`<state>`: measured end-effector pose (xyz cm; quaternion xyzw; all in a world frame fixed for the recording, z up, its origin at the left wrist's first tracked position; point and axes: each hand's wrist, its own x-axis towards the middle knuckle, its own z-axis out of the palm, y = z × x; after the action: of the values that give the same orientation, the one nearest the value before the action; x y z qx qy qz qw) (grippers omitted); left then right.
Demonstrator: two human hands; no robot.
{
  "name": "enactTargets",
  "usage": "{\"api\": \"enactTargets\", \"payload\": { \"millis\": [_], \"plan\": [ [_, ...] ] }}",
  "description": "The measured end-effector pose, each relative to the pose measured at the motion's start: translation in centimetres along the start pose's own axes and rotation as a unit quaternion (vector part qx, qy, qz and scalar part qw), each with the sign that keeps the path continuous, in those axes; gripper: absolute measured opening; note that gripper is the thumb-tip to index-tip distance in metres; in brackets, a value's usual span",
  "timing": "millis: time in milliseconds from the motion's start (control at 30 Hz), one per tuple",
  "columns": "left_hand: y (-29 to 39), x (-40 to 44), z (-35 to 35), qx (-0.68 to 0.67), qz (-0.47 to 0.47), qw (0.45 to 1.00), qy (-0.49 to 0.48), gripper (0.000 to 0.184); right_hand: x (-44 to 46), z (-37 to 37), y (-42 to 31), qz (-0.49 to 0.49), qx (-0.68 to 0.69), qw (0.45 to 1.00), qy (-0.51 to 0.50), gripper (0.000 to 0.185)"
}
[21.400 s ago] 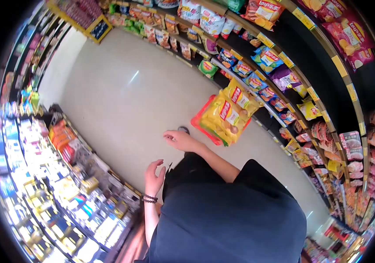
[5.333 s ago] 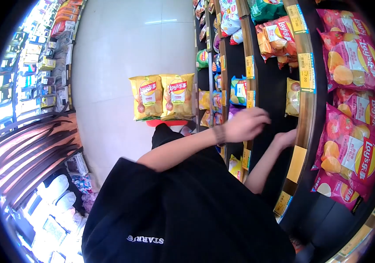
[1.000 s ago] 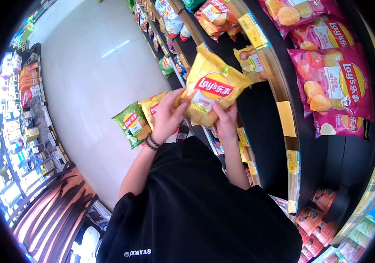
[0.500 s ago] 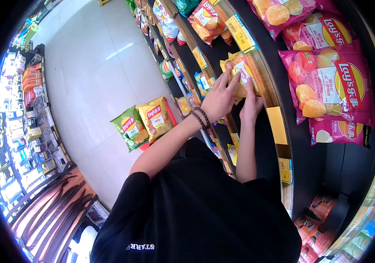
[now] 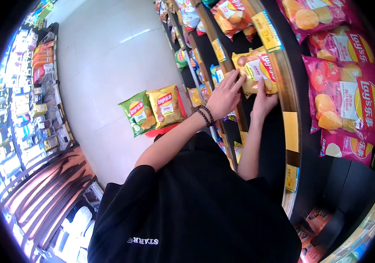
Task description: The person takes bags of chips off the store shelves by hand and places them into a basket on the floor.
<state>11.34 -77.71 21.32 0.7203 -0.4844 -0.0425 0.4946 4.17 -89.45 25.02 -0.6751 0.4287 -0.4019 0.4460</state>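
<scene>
A yellow Lay's bag of potato chips (image 5: 257,72) lies on the shelf among the snack racks, its printed front facing me. My left hand (image 5: 226,97), with a dark beaded bracelet at the wrist, rests its outstretched fingers on the left edge of this bag. At the bag's lower edge is my right hand (image 5: 264,103); its thumb lies over the front while the other fingers are mostly hidden behind the bag. Left of my forearm, a green chip bag (image 5: 138,113) and another yellow chip bag (image 5: 166,106) stand upright side by side in a red container (image 5: 161,130).
Pink chip bags (image 5: 349,96) fill the shelf at the right. An orange chip bag (image 5: 233,17) sits beyond my hands. Yellow price tags (image 5: 266,30) line the wooden shelf edges. Pale floor tiles (image 5: 108,74) run along the aisle, with stocked shelves (image 5: 42,101) at far left.
My left hand has slid off the front of the yellow bag to its left edge, uncovering more of the print. The bag now lies turned more face-up. The camera view has shifted slightly.
</scene>
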Motion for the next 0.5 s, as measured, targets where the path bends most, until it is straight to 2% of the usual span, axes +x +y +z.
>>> {"api": "enactTargets", "payload": {
  "millis": [100,200,267,333,400,433,467,500],
  "plan": [
    [-1.4,-4.1,-0.7,-0.022,-0.048,0.998,-0.027,0.061,-0.1,0.1,-1.3,0.045,0.044,0.998,0.005,0.045],
    [-5.7,-9.9,-1.6,-0.006,-0.114,0.989,-0.093,0.055,-1.4,-0.1,-1.1,-0.026,0.089,0.992,0.086,0.041],
    [-10.5,-15.7,-1.7,0.031,-0.187,0.975,-0.114,0.044,-3.1,-0.8,-0.8,-0.064,0.052,0.987,0.138,0.026],
    [-11.4,-18.5,-4.7,0.043,-0.292,0.948,-0.121,0.043,-4.8,-1.6,0.7,-0.112,0.005,0.981,0.16,0.018],
    [-14.7,-22.6,-4.9,0.06,-0.355,0.93,-0.071,0.044,-7.8,-0.9,0.2,-0.112,0.026,0.993,0.035,0.007],
    [-15.0,-22.9,-5.6,0.043,-0.437,0.895,-0.084,0.046,-9.4,0.3,0.4,-0.089,0.038,0.995,-0.01,0.006],
    [-16.4,-24.2,-5.2,0.058,-0.457,0.885,-0.063,0.048,-10.9,1.5,1.0,-0.068,0.038,0.994,-0.078,0.006],
    [-17.0,-24.8,-4.9,0.074,-0.467,0.88,-0.034,0.049,-11.8,2.1,3.9,-0.048,-0.022,0.981,-0.187,0.007]
  ]
}}
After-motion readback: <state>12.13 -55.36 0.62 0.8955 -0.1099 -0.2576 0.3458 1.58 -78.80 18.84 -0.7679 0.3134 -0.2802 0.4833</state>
